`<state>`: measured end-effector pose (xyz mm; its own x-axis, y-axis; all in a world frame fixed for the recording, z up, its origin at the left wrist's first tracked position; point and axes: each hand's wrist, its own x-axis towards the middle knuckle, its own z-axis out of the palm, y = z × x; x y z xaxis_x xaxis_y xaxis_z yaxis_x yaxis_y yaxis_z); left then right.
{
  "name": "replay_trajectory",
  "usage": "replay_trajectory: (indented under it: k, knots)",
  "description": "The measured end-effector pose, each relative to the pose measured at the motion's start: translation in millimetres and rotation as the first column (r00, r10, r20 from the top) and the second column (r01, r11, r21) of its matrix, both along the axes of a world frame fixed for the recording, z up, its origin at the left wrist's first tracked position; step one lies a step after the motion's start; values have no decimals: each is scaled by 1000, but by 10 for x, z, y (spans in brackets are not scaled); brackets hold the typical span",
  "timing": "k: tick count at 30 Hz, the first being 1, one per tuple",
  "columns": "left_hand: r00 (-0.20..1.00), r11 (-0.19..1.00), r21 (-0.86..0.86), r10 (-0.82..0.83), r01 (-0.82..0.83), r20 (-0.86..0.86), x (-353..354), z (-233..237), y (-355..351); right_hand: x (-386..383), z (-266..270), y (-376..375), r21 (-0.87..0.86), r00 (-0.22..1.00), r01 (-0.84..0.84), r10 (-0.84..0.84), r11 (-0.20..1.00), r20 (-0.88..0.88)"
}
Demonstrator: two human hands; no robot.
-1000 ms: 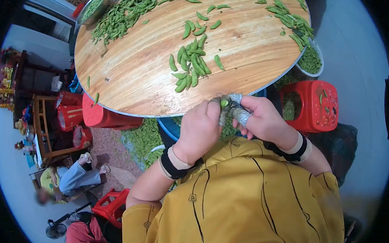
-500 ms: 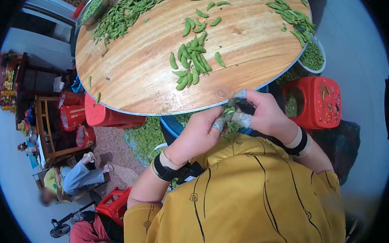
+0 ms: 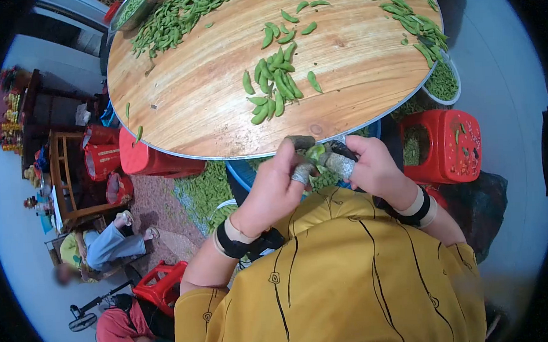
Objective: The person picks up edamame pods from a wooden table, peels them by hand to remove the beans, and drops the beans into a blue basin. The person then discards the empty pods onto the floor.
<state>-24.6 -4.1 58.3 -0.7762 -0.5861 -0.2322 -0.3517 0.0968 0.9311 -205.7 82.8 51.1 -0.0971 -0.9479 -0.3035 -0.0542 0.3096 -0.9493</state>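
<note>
At the table's near edge, my left hand (image 3: 273, 178) and my right hand (image 3: 376, 166) meet with their taped fingertips close together. Between them is a green edamame pod (image 3: 315, 154), pinched from both sides and partly covered by the fingers. Grey tape wraps several fingertips, and a dark band sits on each wrist. Just beyond, a loose pile of edamame pods (image 3: 277, 79) lies on the round wooden table (image 3: 192, 107). Below my hands, a blue basin (image 3: 242, 174) with green bits in it is partly hidden.
A larger heap of pods (image 3: 179, 22) and a metal bowl of shelled beans (image 3: 134, 11) are at the far left. At right stand a white bowl of beans (image 3: 442, 81) and a red stool (image 3: 462, 144). Green husks (image 3: 202, 195) cover the floor; two people sit at lower left.
My left thumb has lifted and the hand has shifted slightly left, so more of the green pod shows between my fingers. The view has tilted a little; the piles look unchanged.
</note>
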Motion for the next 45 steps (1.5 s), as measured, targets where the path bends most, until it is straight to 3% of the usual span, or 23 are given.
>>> replay_trajectory:
  k: [1, 3, 5, 7, 8, 10, 13, 18, 20, 23, 25, 27, 31, 32, 34, 35, 36, 37, 39, 41, 42, 43, 45]
  knots:
    - [1000, 1000, -3, -2, 2, -4, -20, -37, 20, 2, -23, 2, -3, 1000, 2, -2, 1000, -4]
    - [995, 932, -353, -96, 76, -39, -50, -120, 44, 18, -110, 7, 138, 974, 22, -52, 990, 221]
    - [989, 913, -390, -142, 118, -34, -49, -72, 14, 38, -113, 28, 96, 965, 20, -44, 995, 260]
    - [977, 974, 157, -137, 162, -163, -27, -56, -25, 31, -80, 33, 56, 954, 21, -37, 998, 297]
    - [977, 974, 157, -137, 163, -164, -20, -41, -41, 19, -27, 35, 54, 925, -4, -16, 999, 379]
    - [945, 770, 604, 6, 205, -328, -8, -20, -61, 4, 0, 41, 56, 888, -32, 3, 998, 460]
    - [933, 631, 749, 109, 201, -342, -46, -38, -87, -20, -51, 53, 73, 827, -78, 23, 994, 562]
    - [940, 625, 779, 239, 41, -242, -6, -127, -16, -34, -76, 0, -7, 917, 79, -70, 997, 392]
    - [973, 863, 495, 13, 106, -231, 29, -153, 5, -16, -100, 22, -32, 931, 80, -63, 996, 358]
    - [994, 868, 493, -7, 62, -113, 18, -145, -17, 22, -93, 24, -15, 950, 104, -95, 994, 296]
    - [986, 775, 630, 73, 40, -153, 11, -136, 14, -17, -98, 35, -68, 937, 42, -16, 997, 348]
    - [932, 466, 884, 297, 47, -206, 7, -99, 53, -65, -160, 45, -87, 909, 18, 20, 996, 417]
    - [924, 455, 881, 268, 129, -274, 35, -113, 38, -58, -191, 53, -23, 739, 16, 4, 1000, 673]
    - [946, 596, 798, 202, 85, -252, 48, -135, 5, -52, -202, 44, -23, 738, 18, 2, 1000, 675]
    - [967, 722, 690, 138, 51, -215, 44, -147, -8, -37, -235, 30, 10, 958, 118, -116, 993, 261]
    - [981, 858, 510, 141, -54, -134, 29, -146, 2, -37, -245, 43, 9, 957, 121, -119, 993, 264]
    - [985, 946, 291, 163, -140, -57, 10, -144, 4, -43, -249, 64, -278, 976, 129, -172, 952, -134]
    - [985, 947, 289, 160, -137, -58, 4, -167, 8, -34, -217, 74, -522, 821, 13, -307, 853, -481]
    - [989, 988, -119, 81, -96, -126, -7, -251, 26, -2, -110, 105, -493, 822, -12, -272, 870, -500]
    - [993, 968, -251, -11, -19, -119, -11, -241, 41, -3, -89, 105, -305, 957, -43, -48, 951, -285]
    - [990, 997, -70, 3, -13, -141, -38, -125, 61, -27, -106, 115, -46, 1000, 18, -18, 999, 17]
    - [987, 994, 113, 24, -5, -159, -52, -45, 74, -47, -94, 107, -47, 1000, 17, -16, 999, 13]
    - [983, 946, 324, 37, 25, -182, -19, -69, 54, -66, -61, 79, 22, 932, -52, 41, 998, 360]
